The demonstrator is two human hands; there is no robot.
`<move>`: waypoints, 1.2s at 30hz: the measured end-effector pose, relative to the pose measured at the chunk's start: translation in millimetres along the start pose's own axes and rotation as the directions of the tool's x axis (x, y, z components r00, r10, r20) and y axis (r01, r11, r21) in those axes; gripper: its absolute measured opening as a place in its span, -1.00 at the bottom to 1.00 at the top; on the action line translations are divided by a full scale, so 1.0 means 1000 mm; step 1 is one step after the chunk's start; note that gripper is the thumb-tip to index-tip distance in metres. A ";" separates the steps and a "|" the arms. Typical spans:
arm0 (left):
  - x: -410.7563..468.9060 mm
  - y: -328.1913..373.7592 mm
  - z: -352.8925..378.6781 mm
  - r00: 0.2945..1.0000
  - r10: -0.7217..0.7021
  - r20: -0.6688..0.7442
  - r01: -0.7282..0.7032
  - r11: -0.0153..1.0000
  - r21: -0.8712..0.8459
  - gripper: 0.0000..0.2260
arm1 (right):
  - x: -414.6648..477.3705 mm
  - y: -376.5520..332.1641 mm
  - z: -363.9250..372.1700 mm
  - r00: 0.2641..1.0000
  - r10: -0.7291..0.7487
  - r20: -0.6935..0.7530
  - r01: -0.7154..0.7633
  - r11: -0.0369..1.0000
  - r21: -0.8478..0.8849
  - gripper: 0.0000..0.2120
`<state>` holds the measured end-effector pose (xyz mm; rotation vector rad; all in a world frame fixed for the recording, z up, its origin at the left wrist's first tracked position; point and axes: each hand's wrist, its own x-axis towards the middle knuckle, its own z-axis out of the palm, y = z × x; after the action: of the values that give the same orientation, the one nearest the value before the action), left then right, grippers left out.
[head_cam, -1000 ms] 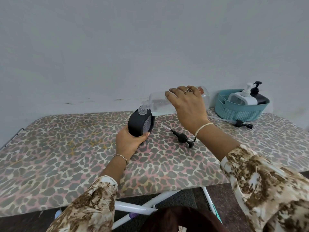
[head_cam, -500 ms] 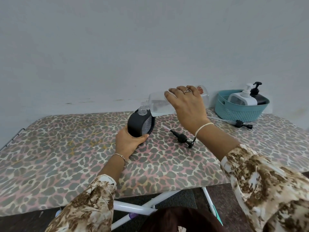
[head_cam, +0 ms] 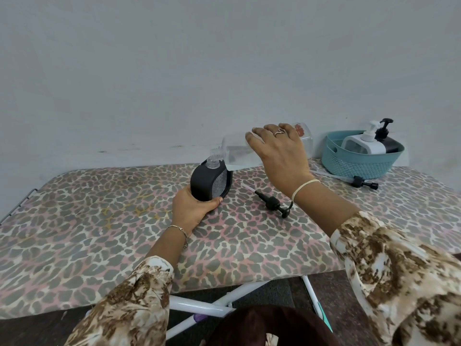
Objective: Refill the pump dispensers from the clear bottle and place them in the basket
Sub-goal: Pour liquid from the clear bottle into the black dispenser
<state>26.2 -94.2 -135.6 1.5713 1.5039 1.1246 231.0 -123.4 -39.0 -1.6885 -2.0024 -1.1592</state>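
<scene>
As clear bottle (head_cam: 237,152) tilts, basket (head_cam: 356,164) holds two dispensers (head_cam: 362,146)

Three dispensers show: one black dispenser (head_cam: 207,184) on the bench (head_cam: 99,221), one white dispenser (head_cam: 361,146) and a second black dispenser (head_cam: 390,144) in the single basket (head_cam: 354,167). There is one clear bottle (head_cam: 237,153), and two loose pump heads (head_cam: 273,203).

Soft, even light, faint shadows only; the wide lens (fisheye-like) bows the edges, focus sharp throughout.
</scene>
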 end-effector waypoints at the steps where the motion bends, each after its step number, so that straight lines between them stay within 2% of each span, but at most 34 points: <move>1: 0.001 -0.001 0.000 1.000 0.002 -0.004 -0.002 1.000 0.005 -0.57 | 0.000 0.000 0.000 1.000 -0.002 -0.001 0.002 1.000 0.001 -0.54; 14: -0.001 0.002 0.000 0.999 -0.004 0.035 0.005 1.000 -0.030 -0.63 | 0.001 0.002 0.001 0.999 -0.030 -0.019 0.030 0.999 -0.023 -0.54; 18: 0.000 0.000 -0.001 1.000 0.001 0.014 0.000 1.000 -0.009 -0.54 | 0.002 0.003 0.000 0.998 -0.044 -0.042 0.043 0.999 -0.026 -0.56; 25: 0.000 0.000 0.000 1.000 0.013 0.006 -0.013 1.000 -0.018 -0.50 | 0.004 0.004 0.000 0.997 -0.068 -0.040 0.067 0.997 -0.027 -0.57; 31: -0.001 0.000 -0.002 0.999 0.016 0.031 -0.014 0.999 -0.046 -0.64 | 0.005 0.005 -0.001 0.996 -0.077 -0.044 0.076 0.997 -0.031 -0.57; 36: -0.001 0.002 -0.002 0.999 0.008 0.033 -0.006 0.998 -0.064 -0.64 | 0.007 0.005 -0.003 0.995 -0.089 -0.032 0.087 0.995 -0.049 -0.57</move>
<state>25.1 -95.9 -133.3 1.5458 1.4285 1.1338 233.4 -120.7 -30.8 -1.6052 -2.0630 -1.2661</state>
